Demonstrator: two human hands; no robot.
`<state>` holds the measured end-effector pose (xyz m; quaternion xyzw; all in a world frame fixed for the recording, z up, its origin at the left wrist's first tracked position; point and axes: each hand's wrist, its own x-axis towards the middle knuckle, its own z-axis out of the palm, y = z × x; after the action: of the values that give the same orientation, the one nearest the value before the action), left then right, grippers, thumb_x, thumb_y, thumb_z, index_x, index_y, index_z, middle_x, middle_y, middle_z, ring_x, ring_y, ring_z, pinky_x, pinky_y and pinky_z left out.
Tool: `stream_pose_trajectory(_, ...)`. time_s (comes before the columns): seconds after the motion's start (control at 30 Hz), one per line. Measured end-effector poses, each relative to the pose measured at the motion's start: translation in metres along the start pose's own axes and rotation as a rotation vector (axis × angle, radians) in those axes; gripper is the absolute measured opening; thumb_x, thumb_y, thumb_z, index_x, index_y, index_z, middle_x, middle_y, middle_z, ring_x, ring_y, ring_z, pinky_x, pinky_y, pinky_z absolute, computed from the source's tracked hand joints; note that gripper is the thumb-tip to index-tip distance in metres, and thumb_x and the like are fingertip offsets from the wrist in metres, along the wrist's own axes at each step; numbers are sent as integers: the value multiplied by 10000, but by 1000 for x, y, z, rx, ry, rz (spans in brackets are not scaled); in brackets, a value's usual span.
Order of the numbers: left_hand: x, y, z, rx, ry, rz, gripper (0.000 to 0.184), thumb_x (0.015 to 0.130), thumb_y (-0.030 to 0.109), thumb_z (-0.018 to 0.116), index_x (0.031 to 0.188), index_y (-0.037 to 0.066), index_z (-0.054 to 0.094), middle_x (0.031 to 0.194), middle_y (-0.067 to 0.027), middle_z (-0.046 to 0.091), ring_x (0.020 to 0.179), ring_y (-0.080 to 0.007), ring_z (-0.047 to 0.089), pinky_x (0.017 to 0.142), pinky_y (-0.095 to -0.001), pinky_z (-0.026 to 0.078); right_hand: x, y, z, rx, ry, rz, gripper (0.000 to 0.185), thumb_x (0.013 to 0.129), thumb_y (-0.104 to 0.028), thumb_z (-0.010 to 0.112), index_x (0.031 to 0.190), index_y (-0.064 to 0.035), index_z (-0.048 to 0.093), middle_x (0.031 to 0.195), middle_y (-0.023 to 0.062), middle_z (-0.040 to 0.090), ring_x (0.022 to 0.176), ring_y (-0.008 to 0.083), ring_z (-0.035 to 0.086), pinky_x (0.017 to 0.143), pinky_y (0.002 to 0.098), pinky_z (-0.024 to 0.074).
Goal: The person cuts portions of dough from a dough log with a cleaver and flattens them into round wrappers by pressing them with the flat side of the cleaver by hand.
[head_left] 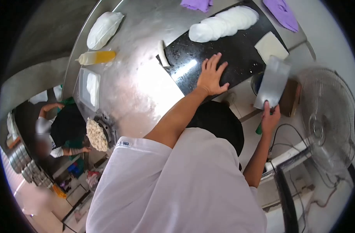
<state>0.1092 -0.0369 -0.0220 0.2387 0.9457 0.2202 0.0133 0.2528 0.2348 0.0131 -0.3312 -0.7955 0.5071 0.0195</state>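
Note:
My left hand (213, 77) lies palm down with fingers spread on the black board (235, 58), near its front edge. In my right hand (271, 116) is a wide metal cleaver (274, 82), held by its green handle beyond the board's right end. A row of overlapping round white dough sheets (224, 24) lies along the board's far side. On its right corner rests a pale square piece (271, 47), close to the cleaver's tip. A short white dough strip (162, 53) lies at the board's left end.
A yellow squeeze bottle (96, 58), wrapped white dough (104, 30) and a clear container (89, 88) stand left. Purple cloths (281, 14) lie at the back. A fan (323, 122) stands right. Another person (65, 128) is at the far left, near a bowl of filling (96, 135).

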Motion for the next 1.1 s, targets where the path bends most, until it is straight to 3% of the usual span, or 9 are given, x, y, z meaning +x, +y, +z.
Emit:
stream_pose_trajectory(0.1, -2, -2, 2, 17, -53, 147, 749, 678, 419, 742, 1320, 75, 566, 1584, -212, 342, 1452, -395, 341, 1176, -567, 261, 39, -24, 12, 339, 39, -87, 275, 993, -277, 699, 1102, -27, 662, 783, 9, 603, 510, 55, 481, 465, 238, 390)
stream_pose_trajectory(0.27, 3, -5, -3, -17, -148, 122, 720, 665, 397, 753, 1283, 69, 587, 1587, -205, 346, 1444, -391, 352, 1170, -570, 270, 105, -30, 46, 462, 41, -130, 353, 1017, -343, 655, 1151, -17, 632, 795, 20, 603, 528, 73, 507, 475, 252, 425)
stream_pose_trajectory(0.37, 6, -6, -4, -77, -186, 142, 684, 641, 404, 770, 1216, 65, 622, 1582, -198, 373, 1442, -381, 364, 1163, -575, 278, 145, 12, 67, 419, 46, 7, 378, 1023, -375, 640, 1127, -12, 635, 786, 27, 599, 533, 90, 518, 469, 266, 420)
stream_pose_trajectory(0.43, 6, -8, -5, -103, -212, 122, 668, 635, 402, 772, 1193, 65, 626, 1578, -199, 383, 1438, -379, 374, 1160, -574, 284, 172, 58, 74, -123, 108, -62, 391, 1029, -398, 631, 1016, -8, 618, 759, 45, 581, 532, 114, 517, 462, 277, 405)
stream_pose_trajectory(0.5, 7, -12, -6, -124, -235, 103, 652, 629, 400, 774, 1170, 66, 630, 1574, -201, 393, 1434, -378, 383, 1157, -573, 290, 152, 0, 70, 38, 97, 131, 453, 1029, -432, 621, 893, -2, 578, 710, 67, 559, 508, 137, 502, 455, 302, 390)
stream_pose_trajectory(0.8, 3, -18, 6, -281, -186, 271, 623, 600, 354, 781, 1142, 83, 636, 1576, -192, 404, 1437, -372, 390, 1160, -572, 283, 153, -16, 71, -219, 188, -25, 573, 1009, -503, 621, 810, 33, 575, 637, 89, 553, 493, 164, 497, 478, 353, 403)
stream_pose_trajectory(0.9, 10, -17, 1, -222, -194, 322, 620, 621, 378, 770, 1152, 87, 636, 1583, -184, 398, 1440, -372, 386, 1171, -576, 261, 159, 2, 82, -82, 278, 103, 657, 996, -578, 586, 861, 63, 636, 667, 138, 598, 591, 243, 569, 592, 428, 466)
stream_pose_trajectory(1.0, 15, -20, 5, -235, -82, 412, 568, 610, 380, 728, 1087, 86, 633, 1544, -188, 443, 1407, -379, 428, 1126, -603, 307, 145, -11, 89, -307, 177, 81, 725, 980, -618, 572, 897, 93, 687, 754, 197, 678, 720, 326, 637, 756, 489, 487)
stream_pose_trajectory(1.1, 24, -21, 11, -399, 60, 436, 483, 583, 279, 721, 1016, 84, 638, 1486, -195, 490, 1340, -388, 485, 1077, -594, 363, 86, -20, 71, -354, 282, 8, 681, 968, -594, 620, 792, 64, 633, 683, 177, 635, 665, 288, 630, 676, 465, 490)
